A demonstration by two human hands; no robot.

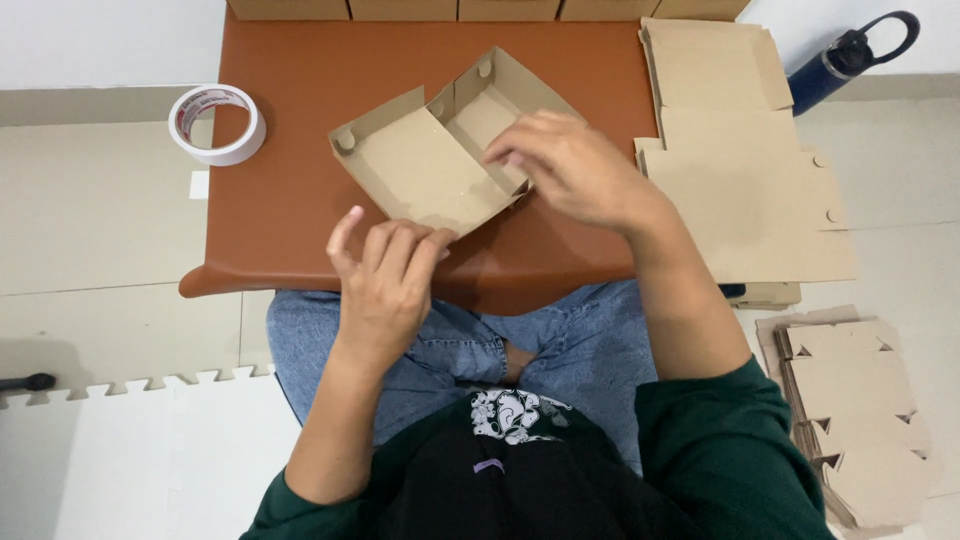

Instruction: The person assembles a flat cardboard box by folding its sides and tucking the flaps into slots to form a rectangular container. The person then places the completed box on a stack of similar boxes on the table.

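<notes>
A half-folded brown cardboard box [425, 165] lies on a brown low table [290, 190], its side walls raised. My left hand [385, 280] pinches the box's near corner with its fingertips. My right hand [570, 165] rests on the right side of the box, fingers pressing a flap near the inner fold. Both arms wear dark green sleeves, pushed up.
A roll of white tape [217, 124] sits on the table's left edge. A stack of flat cardboard blanks [740, 170] lies at the table's right, and another pile [860, 420] on the floor. A dark blue bottle [850, 55] lies at the upper right. Folded boxes line the far edge.
</notes>
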